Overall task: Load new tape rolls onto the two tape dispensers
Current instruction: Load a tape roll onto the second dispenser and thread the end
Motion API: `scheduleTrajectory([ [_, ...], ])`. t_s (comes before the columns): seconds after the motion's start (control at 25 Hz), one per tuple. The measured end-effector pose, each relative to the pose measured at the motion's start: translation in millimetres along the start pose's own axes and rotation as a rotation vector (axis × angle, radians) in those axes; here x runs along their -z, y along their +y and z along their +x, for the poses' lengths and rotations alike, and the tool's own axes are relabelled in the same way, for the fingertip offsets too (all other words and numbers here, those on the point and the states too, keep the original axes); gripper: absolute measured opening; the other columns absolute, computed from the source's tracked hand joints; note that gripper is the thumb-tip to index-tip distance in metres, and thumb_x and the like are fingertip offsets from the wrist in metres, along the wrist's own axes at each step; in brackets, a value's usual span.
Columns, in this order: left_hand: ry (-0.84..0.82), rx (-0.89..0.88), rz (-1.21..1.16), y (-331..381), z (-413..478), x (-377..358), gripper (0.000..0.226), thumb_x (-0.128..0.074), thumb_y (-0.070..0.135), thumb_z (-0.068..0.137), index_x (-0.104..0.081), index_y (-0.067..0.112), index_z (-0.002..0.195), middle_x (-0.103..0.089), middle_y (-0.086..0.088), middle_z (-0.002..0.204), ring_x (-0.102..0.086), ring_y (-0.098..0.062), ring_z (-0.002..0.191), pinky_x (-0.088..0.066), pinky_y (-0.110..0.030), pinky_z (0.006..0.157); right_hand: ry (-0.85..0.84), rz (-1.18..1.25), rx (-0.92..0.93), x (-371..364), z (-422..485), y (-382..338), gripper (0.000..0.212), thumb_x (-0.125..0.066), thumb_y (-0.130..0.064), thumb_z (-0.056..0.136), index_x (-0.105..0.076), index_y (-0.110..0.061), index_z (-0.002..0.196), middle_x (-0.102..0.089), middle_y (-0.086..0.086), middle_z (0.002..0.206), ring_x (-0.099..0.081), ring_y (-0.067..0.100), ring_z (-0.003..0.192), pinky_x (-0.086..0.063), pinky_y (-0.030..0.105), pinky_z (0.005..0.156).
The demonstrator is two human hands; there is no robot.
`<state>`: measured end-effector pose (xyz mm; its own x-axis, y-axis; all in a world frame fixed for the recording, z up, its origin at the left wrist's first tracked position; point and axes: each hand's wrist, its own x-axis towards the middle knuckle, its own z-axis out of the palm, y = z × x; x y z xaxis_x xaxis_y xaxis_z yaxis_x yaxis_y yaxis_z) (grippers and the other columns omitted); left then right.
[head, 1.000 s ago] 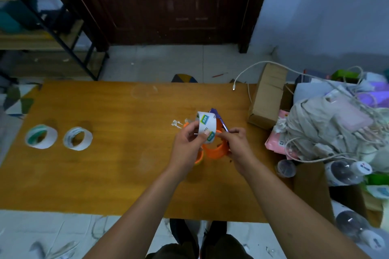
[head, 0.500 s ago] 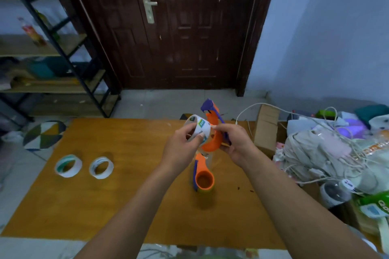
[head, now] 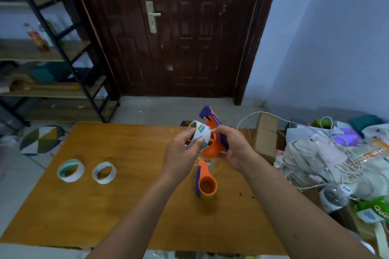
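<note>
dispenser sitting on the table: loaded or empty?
Empty: the dispenser on the table shows a bare orange hub with no roll round it.

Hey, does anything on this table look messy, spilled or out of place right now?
Yes. At the right, a heap of cloth tangled with white cables crowds the table edge beside a cardboard box. A few dark specks lie on the wood, right of the dispenser lying there.
</note>
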<state>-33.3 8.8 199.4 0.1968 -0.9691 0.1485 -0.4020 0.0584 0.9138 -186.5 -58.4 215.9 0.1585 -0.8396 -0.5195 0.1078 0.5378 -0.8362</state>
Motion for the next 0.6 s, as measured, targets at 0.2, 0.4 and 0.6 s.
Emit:
scheduleTrajectory([
  [0.2, 0.047, -0.029, 0.265, -5.6, -6.8, 6.1, 0.026, -0.066, 0.035, 0.101, -0.072, 0.022, 0.123, -0.071, 0.011, 0.109, -0.067, -0.006, 0.096, -0.062, -0.035, 0.076, -0.03, 0.028, -0.027, -5.1, -0.4, 4.0, 0.055, -0.076, -0.02, 0.086, -0.054, -0.008, 0.135, -0.065, 0.023, 0.129, -0.066, 0.038, 0.116, -0.062, 0.057, 0.091],
  [0.4, 0.077, 0.038, 0.409, -8.6, -7.4, 11.3, 0.04, -0.064, 0.038, 0.102, -0.066, 0.019, 0.137, -0.07, 0.005, 0.13, -0.067, -0.013, 0.112, -0.063, -0.038, 0.086, -0.043, -0.01, -0.05, -4.7, 1.2, 8.7, 0.031, -0.076, -0.024, 0.086, -0.068, -0.012, 0.114, -0.068, 0.02, 0.123, -0.068, 0.035, 0.11, -0.063, 0.049, 0.08],
  [0.6, 0.205, 0.051, 0.273, -5.4, -11.1, 12.1, 0.02, -0.067, 0.033, 0.1, -0.072, 0.019, 0.114, -0.071, 0.009, 0.11, -0.066, -0.008, 0.093, -0.063, -0.038, 0.073, -0.066, 0.003, -0.074, -5.5, 2.9, 7.7, 0.033, -0.072, -0.029, 0.089, -0.07, -0.013, 0.118, -0.07, 0.019, 0.126, -0.069, 0.034, 0.114, -0.061, 0.051, 0.09],
])
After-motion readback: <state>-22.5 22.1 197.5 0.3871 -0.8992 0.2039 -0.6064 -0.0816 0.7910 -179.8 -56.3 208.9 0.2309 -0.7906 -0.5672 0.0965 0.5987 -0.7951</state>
